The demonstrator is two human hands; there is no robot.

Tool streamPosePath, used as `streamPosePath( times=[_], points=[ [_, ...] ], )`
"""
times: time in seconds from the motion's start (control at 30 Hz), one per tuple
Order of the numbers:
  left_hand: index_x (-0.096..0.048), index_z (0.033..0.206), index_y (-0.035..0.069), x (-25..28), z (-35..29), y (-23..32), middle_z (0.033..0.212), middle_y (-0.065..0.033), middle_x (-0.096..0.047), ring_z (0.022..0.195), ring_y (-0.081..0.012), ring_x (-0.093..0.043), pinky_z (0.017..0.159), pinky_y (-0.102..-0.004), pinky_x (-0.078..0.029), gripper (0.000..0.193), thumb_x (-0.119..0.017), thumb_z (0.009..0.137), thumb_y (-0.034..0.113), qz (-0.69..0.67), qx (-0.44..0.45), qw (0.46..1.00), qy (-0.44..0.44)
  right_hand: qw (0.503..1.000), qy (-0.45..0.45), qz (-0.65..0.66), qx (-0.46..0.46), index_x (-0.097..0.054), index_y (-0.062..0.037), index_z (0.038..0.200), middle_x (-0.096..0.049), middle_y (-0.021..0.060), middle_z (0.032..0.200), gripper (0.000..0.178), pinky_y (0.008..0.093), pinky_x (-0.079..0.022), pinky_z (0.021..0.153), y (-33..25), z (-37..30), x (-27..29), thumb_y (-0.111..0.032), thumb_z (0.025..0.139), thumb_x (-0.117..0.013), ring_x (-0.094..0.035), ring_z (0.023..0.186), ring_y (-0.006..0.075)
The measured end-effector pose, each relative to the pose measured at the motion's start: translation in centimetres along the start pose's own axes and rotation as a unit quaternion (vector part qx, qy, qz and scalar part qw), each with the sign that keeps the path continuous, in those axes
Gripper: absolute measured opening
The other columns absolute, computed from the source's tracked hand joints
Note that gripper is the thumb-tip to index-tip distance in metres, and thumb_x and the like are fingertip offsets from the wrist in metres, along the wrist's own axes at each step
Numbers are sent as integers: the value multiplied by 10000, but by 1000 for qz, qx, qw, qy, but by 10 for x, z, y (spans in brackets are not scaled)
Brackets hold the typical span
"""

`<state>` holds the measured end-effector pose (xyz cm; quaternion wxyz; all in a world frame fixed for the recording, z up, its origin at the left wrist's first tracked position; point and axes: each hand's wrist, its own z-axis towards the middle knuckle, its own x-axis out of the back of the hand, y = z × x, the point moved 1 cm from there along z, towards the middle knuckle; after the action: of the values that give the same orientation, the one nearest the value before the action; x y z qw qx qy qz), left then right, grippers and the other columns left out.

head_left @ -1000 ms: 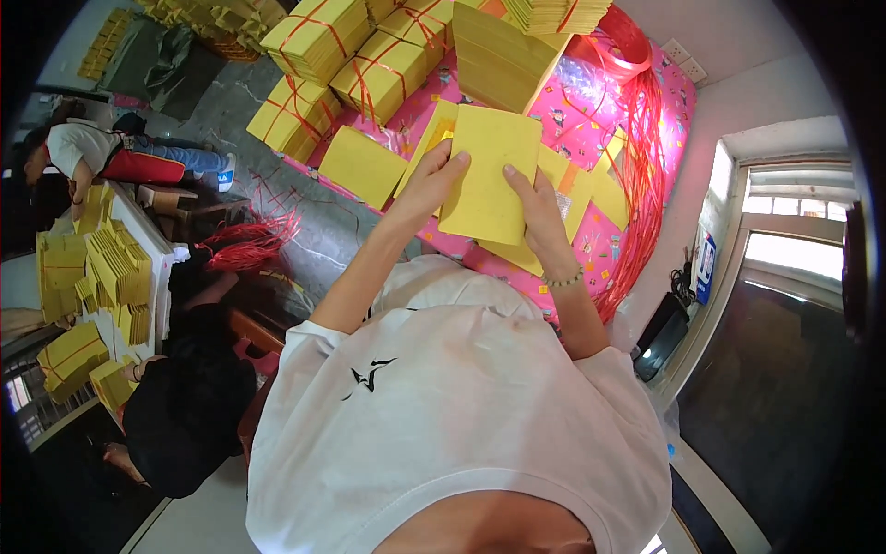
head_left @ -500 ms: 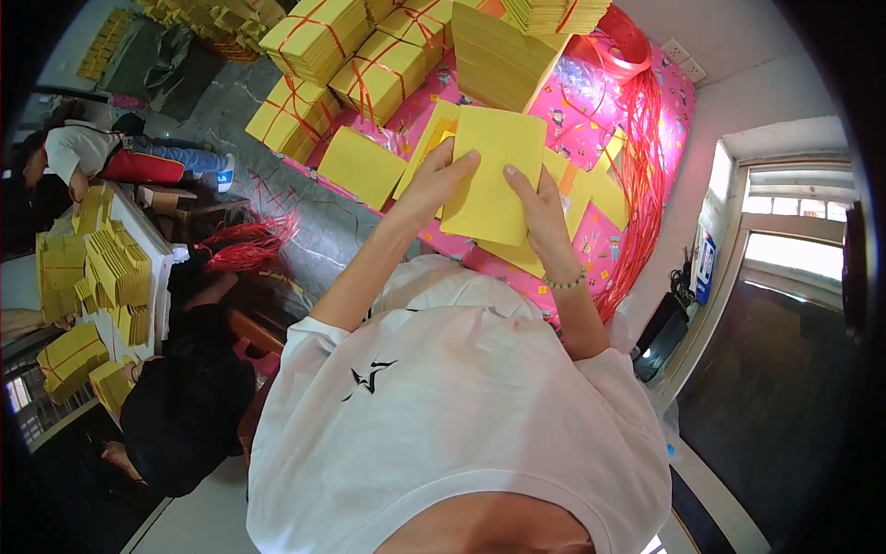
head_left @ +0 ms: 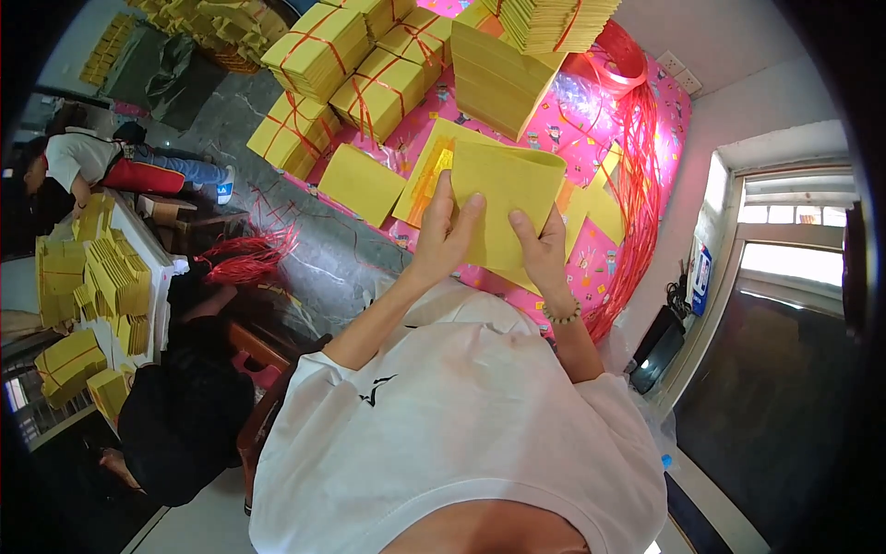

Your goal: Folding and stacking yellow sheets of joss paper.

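Note:
A folded piece of yellow paper (head_left: 503,189), perhaps several layers thick, is held above the table between my two hands. My left hand (head_left: 445,233) grips its left edge, thumb on top. On the lower right, my right hand (head_left: 543,251) pinches it with the thumb on its face. The paper's far right edge curls into a loop. Under and beside it lie yellow papers with an orange-printed patch (head_left: 426,180), and a plain yellow stack (head_left: 362,185) rests to the left.
Yellow paper bundles (head_left: 318,51) tied with red string stand at the far left of the pink patterned tablecloth (head_left: 598,268). A tall yellow stack (head_left: 498,78) is behind my hands. Red strings (head_left: 643,203) hang on the right. Two people sit by a white table (head_left: 159,305) on the left.
The paper has turned slightly and its far edge has bowed into a curl. Both hands have shifted a little nearer to me, still holding it.

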<state>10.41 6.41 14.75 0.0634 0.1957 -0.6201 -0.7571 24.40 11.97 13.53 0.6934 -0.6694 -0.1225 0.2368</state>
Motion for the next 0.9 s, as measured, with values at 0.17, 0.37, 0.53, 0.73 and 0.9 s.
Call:
streamPosePath(
  times=[0.17,0.37,0.53,0.73,0.9],
  points=[
    [-390,1249,-29,-1,-3,-3,1105,-93,-557,1014,-133,-519,864,-259,-425,341,-478,952,114,10,13,1000,13,1000,-11,7,-22,-483,10,1219,-591,46,1084,341,244,-455,813,-3,-2,1,-94,908,-575,-546,960,89],
    [-444,1187,-16,1,7,-9,1094,-91,-577,989,-120,-545,833,-269,-453,286,-504,937,108,-25,52,998,2,998,2,-29,-54,-500,19,1197,-606,59,1071,332,248,-463,810,-8,7,-2,-117,906,-584,-563,954,101],
    [-462,1175,-6,7,21,-18,1080,-85,-598,969,-130,-571,822,-283,-466,274,-508,936,119,-62,176,982,4,995,45,-27,-80,-504,27,1189,-617,81,1064,344,264,-478,809,1,19,-6,-143,904,-592,-586,945,125],
    [-481,1125,6,12,34,-35,1047,-82,-603,944,-141,-580,806,-297,-469,231,-511,937,137,-58,270,961,12,986,44,37,-159,-519,29,1175,-625,88,1064,341,267,-496,782,14,30,-3,-166,905,-594,-607,922,131],
    [-480,1116,-2,12,38,-41,1040,-84,-599,940,-142,-575,804,-300,-467,228,-513,936,136,-61,297,953,23,978,39,55,-196,-531,29,1163,-627,89,1058,327,265,-505,765,20,33,0,-175,913,-582,-613,915,132]
  ],
)
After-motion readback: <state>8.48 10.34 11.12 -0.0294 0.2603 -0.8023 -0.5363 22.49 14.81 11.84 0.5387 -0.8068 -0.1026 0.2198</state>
